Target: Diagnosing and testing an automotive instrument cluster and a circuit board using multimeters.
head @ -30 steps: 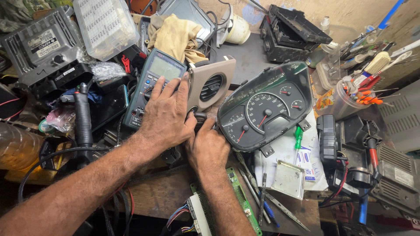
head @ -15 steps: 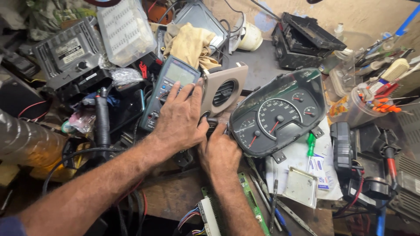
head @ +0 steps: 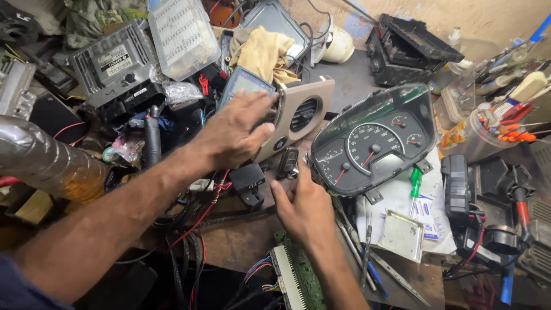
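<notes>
My left hand (head: pixel 232 136) hovers flat with fingers spread, over the lower end of a blue-grey multimeter (head: pixel 245 83) and the left edge of a beige air-vent panel (head: pixel 304 112). It holds nothing. My right hand (head: pixel 304 204) rests on the bench with fingers stretched out, the tips just below a small black key fob (head: pixel 287 162) and beside the left edge of a car instrument cluster (head: pixel 373 140). A black plug-like block (head: pixel 248 182) with red wires lies between the two hands.
A green circuit board (head: pixel 298 278) lies under my right wrist. A metal control unit (head: pixel 115 63), clear parts box (head: pixel 181 34) and yellow cloth (head: pixel 261 51) crowd the back. Green screwdriver (head: pixel 414 181), metal plate (head: pixel 402 235) and tool cup (head: pixel 488 132) sit right.
Both hands were pressed together at the cluster's left edge. They have come apart: the left lifted and opened, the right drew back, uncovering the key fob and black block.
</notes>
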